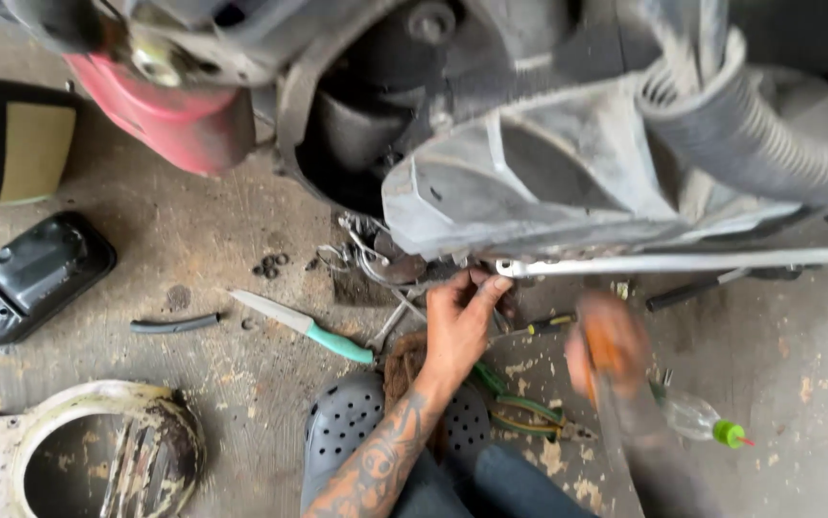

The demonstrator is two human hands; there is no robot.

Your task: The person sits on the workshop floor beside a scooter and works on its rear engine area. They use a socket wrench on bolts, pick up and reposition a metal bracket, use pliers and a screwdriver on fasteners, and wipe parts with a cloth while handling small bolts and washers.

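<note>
Wrench (pixel 683 261), long and silvery, has left hand (pixel 459 321) fingers touching its end; right hand (pixel 608 347) blurred, grip unclear. Clear bottle (pixel 697 417), green cap, at 4 o'clock; teal-handled knife (pixel 304 326) at 9.

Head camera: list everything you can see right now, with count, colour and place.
wrench: one, silver, lying across under the grey housing
grey housing: one, above the hands
corrugated hose: one, grey, upper right
knife: one, teal handle, on the floor, centre
black cover: one, left
round rim part: one, whitish, lower left
squeeze bottle: one, clear with green cap, right
clogs: grey, bottom centre
left hand: fingertips at the wrench end
right hand: blurred, grip unclear
</note>
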